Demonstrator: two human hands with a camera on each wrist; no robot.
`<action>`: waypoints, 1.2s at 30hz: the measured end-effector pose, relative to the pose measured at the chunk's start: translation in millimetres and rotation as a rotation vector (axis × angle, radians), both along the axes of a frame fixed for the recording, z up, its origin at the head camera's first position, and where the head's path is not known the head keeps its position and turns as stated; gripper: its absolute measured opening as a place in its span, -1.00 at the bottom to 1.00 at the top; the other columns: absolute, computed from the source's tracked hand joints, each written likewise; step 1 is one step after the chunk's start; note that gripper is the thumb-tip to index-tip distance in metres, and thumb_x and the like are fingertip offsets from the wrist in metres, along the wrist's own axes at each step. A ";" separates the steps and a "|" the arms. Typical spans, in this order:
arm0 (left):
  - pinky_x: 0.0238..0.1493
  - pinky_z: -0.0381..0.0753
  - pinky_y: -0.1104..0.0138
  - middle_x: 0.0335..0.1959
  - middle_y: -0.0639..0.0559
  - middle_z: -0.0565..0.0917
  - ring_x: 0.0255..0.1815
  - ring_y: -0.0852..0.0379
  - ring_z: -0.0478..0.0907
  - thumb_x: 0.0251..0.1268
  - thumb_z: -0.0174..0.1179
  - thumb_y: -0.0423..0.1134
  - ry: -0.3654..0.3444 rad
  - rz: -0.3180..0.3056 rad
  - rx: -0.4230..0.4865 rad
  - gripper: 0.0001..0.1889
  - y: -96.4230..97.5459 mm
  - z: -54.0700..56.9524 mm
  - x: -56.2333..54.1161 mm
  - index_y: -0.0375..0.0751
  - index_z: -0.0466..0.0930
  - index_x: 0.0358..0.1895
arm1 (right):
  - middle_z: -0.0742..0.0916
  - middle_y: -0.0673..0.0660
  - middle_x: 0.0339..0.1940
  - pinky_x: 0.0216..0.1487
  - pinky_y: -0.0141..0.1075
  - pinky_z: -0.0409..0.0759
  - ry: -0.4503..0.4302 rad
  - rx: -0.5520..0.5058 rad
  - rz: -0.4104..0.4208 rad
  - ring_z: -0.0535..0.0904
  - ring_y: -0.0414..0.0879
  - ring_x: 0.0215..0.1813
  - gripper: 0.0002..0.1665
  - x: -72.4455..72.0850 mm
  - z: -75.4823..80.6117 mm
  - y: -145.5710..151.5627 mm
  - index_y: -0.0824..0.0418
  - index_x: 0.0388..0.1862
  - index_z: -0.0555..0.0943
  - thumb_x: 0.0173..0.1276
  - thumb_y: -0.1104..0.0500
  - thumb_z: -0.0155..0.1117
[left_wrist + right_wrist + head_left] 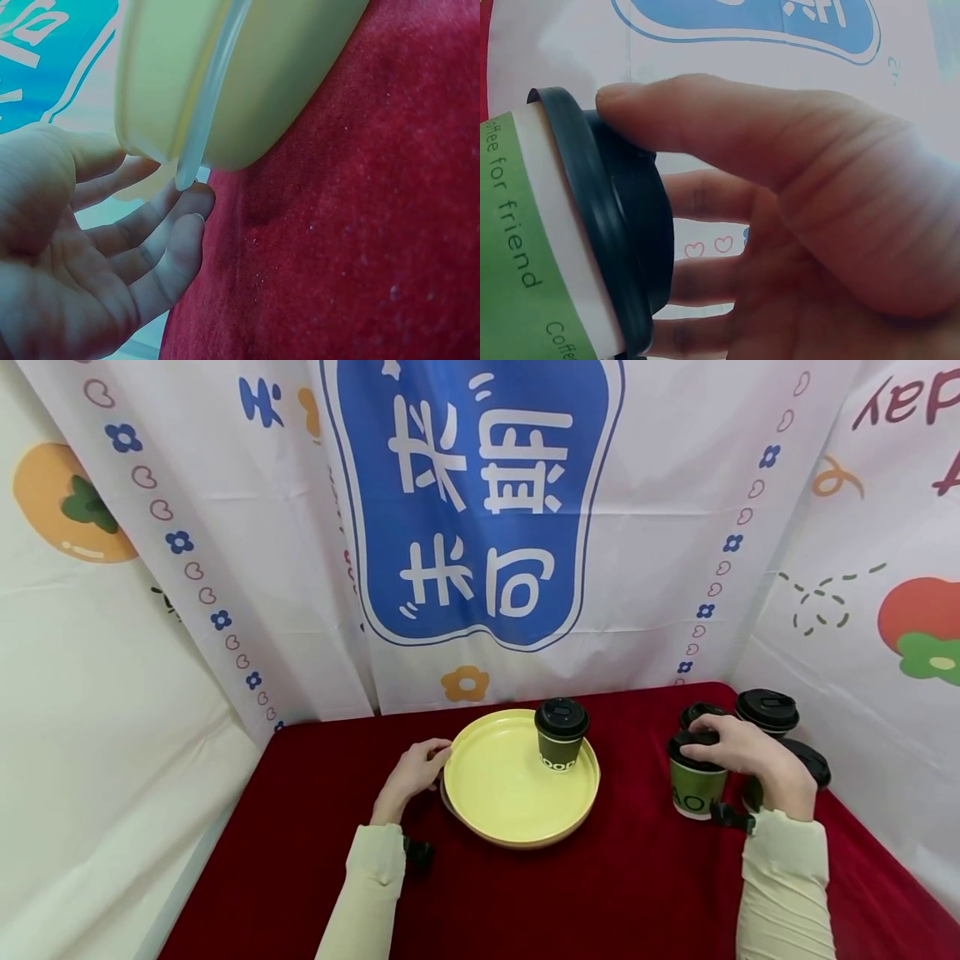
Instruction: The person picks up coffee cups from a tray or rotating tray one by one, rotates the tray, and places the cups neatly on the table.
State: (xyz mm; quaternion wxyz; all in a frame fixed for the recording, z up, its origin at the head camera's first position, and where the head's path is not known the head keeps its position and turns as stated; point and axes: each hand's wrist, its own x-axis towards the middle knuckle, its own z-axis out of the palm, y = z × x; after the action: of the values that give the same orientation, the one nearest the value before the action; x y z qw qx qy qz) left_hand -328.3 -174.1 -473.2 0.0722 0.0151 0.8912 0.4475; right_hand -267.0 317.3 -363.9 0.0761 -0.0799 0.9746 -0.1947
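Note:
A round yellow tray (491,793) has its left rim between the thumb and fingers of my left hand (411,777). In the left wrist view the thumb lies on one side of the tray's wall (169,67), with curled fingertips at its lower edge. Toward the tray's back right stands a dark green paper cup (561,745) with a black lid. My right hand (757,756) grips a light green coffee cup (693,789) from above, thumb and fingers around its black lid (604,217). This cup is upright; its printed sleeve (517,240) shows in the right wrist view.
More black-lidded cups crowd around the right hand: one behind (767,710), one to its right (810,762), and a partly hidden one (699,712). Red cloth (637,885) covers the table. Printed white curtains (675,485) border the back and sides.

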 end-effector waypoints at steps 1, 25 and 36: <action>-0.39 0.66 0.29 -0.07 -0.08 0.65 -0.36 0.10 0.60 0.50 0.02 0.04 -0.002 0.002 0.002 -0.60 -0.2 -0.1 0.2 0.05 0.52 0.29 | 0.55 0.47 0.21 -0.02 0.13 0.53 0.001 -0.002 -0.002 0.53 0.28 0.09 -0.28 -0.1 0.0 -0.1 0.30 0.21 0.50 0.34 -0.23 0.24; -0.40 0.65 0.28 -0.09 -0.07 0.66 -0.38 0.10 0.60 0.51 0.03 0.03 0.013 0.003 0.017 -0.61 -1.0 -1.3 0.2 0.04 0.53 0.27 | 0.59 0.48 0.13 -0.04 0.11 0.54 0.010 0.005 0.009 0.54 0.35 0.08 -0.23 6.9 3.1 5.1 0.32 0.19 0.51 0.27 -0.25 0.31; -0.40 0.65 0.28 -0.10 -0.08 0.66 -0.39 0.10 0.60 0.51 0.02 0.04 0.012 0.000 0.004 -0.60 0.0 -1.1 -0.4 0.04 0.53 0.28 | 0.61 0.49 0.09 -0.03 0.17 0.54 0.052 0.011 -0.091 0.55 0.34 0.06 -0.19 7.8 7.8 3.2 0.39 0.22 0.47 0.37 -0.28 0.17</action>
State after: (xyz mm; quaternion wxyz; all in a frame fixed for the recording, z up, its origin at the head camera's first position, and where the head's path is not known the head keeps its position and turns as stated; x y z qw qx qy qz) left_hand -328.6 -174.1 -474.3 0.0672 0.0180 0.8908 0.4491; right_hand -259.2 320.5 -356.1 0.0424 -0.0400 0.9799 -0.1906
